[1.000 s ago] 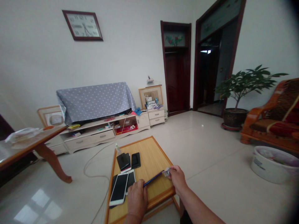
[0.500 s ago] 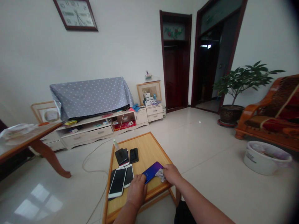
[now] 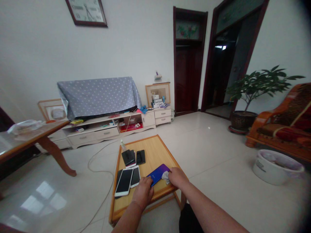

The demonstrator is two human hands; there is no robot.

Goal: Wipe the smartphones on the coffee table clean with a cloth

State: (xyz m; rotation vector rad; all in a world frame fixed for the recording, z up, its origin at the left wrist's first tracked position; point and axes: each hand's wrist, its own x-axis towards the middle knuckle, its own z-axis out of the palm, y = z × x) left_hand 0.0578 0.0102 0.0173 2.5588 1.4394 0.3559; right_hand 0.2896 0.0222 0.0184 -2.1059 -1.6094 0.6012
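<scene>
A second ago we held the blue phone point(image 3: 157, 173) on edge between both hands, so it showed only as a thin line. It now lies flat, glossy blue-purple back up, at the near right corner of the tabletop point(image 3: 155, 150). Our left hand point(image 3: 143, 192) has its fingers curled over the phone's near end, gripping it. Our right hand point(image 3: 177, 177) pinches a crumpled white cloth point(image 3: 165, 176) and presses it onto the phone's back by its right edge, where before the cloth sat at the phone's far tip.

We count six phones we can tell apart. One is the blue phone. Two white-edged phones point(image 3: 124, 182) lie face up side by side to its left, with one dark phone point(image 3: 119, 175) partly under them. Two black phones point(image 3: 140, 157) lie farther off; whether another hides beneath them we cannot tell. There is one cloth, and one small bottle point(image 3: 122, 144) at the tabletop's far left corner.
</scene>
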